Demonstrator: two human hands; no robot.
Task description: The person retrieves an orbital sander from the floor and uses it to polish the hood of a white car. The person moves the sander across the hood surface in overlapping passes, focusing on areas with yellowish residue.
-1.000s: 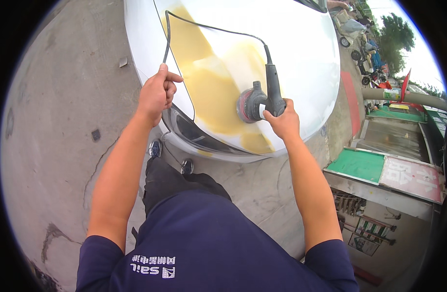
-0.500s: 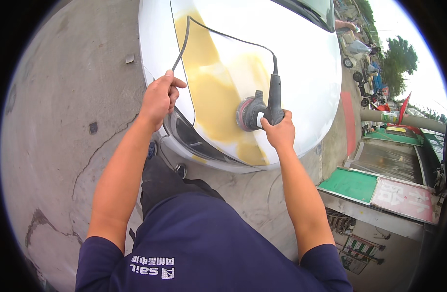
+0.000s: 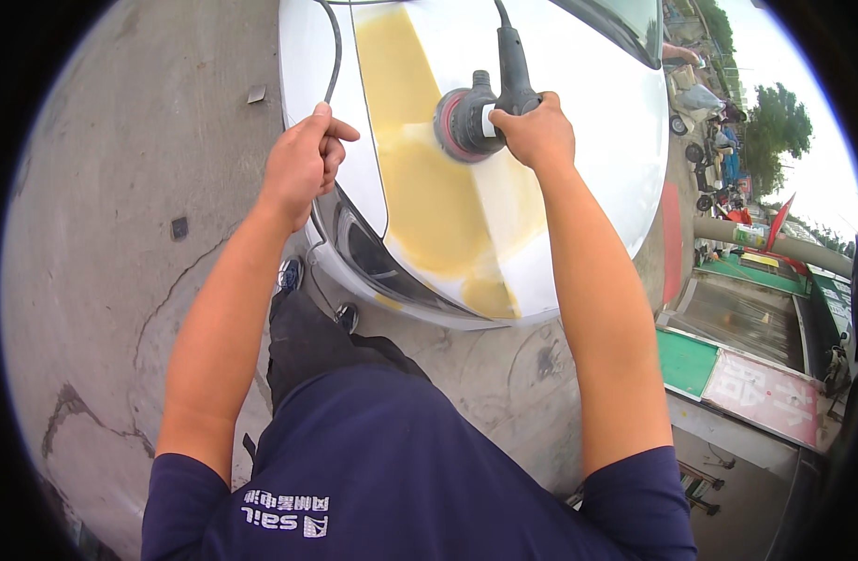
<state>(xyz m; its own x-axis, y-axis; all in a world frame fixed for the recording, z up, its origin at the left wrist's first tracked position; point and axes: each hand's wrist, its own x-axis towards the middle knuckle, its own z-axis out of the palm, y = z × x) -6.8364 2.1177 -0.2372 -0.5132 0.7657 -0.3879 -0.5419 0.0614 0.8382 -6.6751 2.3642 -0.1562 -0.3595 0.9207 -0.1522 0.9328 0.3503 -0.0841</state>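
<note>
Here the right hand (image 3: pixel 541 131) is gripping the dark sander (image 3: pixel 480 120) at the edge of the yellow patch (image 3: pixel 434 215) on the white hood (image 3: pixel 602 159), the left hand (image 3: pixel 300 170) pinching the black cord (image 3: pixel 336 56)!

white lettering (image 3: pixel 278 518) on navy shirt (image 3: pixel 410 467), pale characters (image 3: pixel 736 380) on pink sign (image 3: pixel 767 400)

White car hood (image 3: pixel 607 140), yellowish patches (image 3: pixel 438 224), black sander (image 3: pixel 468 122) against it

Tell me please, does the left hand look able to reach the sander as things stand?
Probably yes: above the hood, nothing seems to stand between the left hand and the sander. The left hand pinches the cord, though, so it may need to let go first.
</note>
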